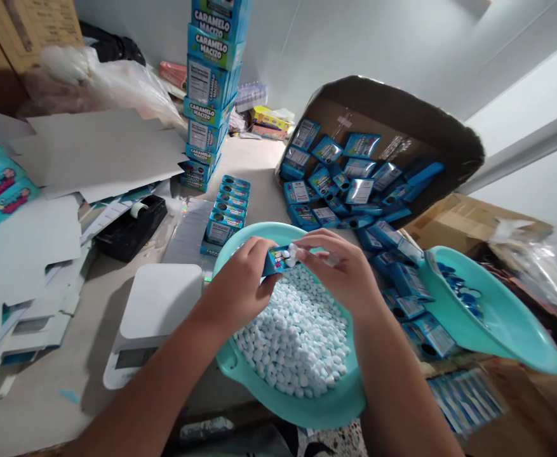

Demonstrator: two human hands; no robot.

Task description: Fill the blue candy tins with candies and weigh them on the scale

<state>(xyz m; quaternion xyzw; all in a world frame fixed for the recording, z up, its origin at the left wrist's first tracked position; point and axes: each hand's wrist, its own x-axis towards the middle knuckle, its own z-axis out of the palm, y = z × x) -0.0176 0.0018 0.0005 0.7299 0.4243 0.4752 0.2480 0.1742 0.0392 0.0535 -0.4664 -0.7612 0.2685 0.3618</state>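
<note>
Holding a small blue box (275, 259) over the basin (259, 236), the left hand (240, 285) had its fingers curled around the box's near end, gripping it from below and behind. The right hand (345, 273) met it from the other side, its fingertips pinched narrow at the box's open end, where a few white candies (291, 254) showed between them. Both hands hung just above the heap of pale blue-white tablets (297, 336) that filled the basin.

Left of the basin, touching its rim, sat a white scale (157, 311) on the table (44, 400). Beyond it lay a black tape dispenser (133, 225) beside loose sheets of flat cardboard (97, 152). A row of filled boxes (228, 206) ran away from the basin's far edge toward a tall stack of cartons (214, 89) against the wall. To the right, a tipped brown carton (392, 108) spilled many blue packets (345, 184) down toward the basin. A second basin (511, 324), tilted, stood at the far right with dark blue caps (459, 285) inside.
</note>
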